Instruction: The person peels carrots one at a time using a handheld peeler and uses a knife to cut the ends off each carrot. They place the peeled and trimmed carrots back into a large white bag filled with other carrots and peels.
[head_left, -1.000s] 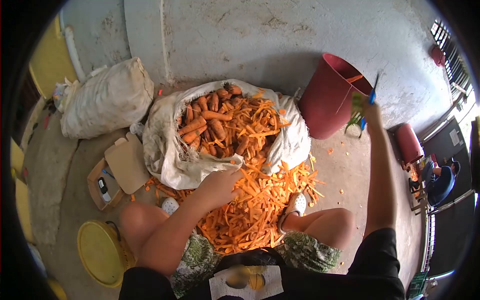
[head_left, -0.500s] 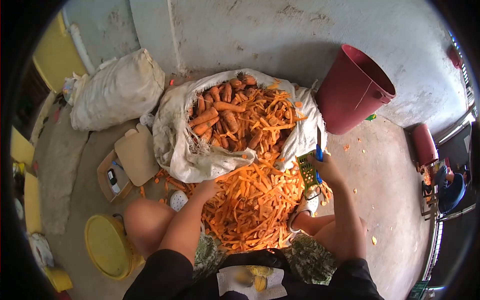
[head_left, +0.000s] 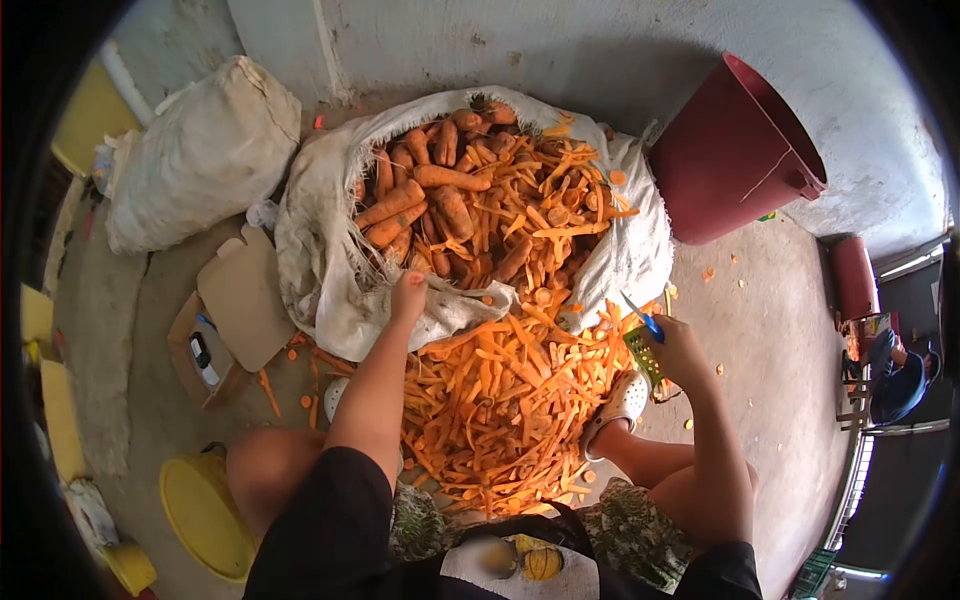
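While the right hand (head_left: 682, 350), near three o'clock, grasps a blue-handled knife (head_left: 655, 327) together with a green perforated tool (head_left: 641, 352), the left hand (head_left: 408, 297) is at nine o'clock, before the white sack (head_left: 318, 262); it is poorly seen, so I cannot tell whether it grasps anything. Whole carrots (head_left: 452, 212) lie inside the sack at eleven o'clock, and orange strips (head_left: 500, 410) are heaped at six.

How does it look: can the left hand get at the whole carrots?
Likely yes: the left hand is by the near edge of the sack, the whole carrots lie exposed just beyond it, and nothing visible blocks the way.
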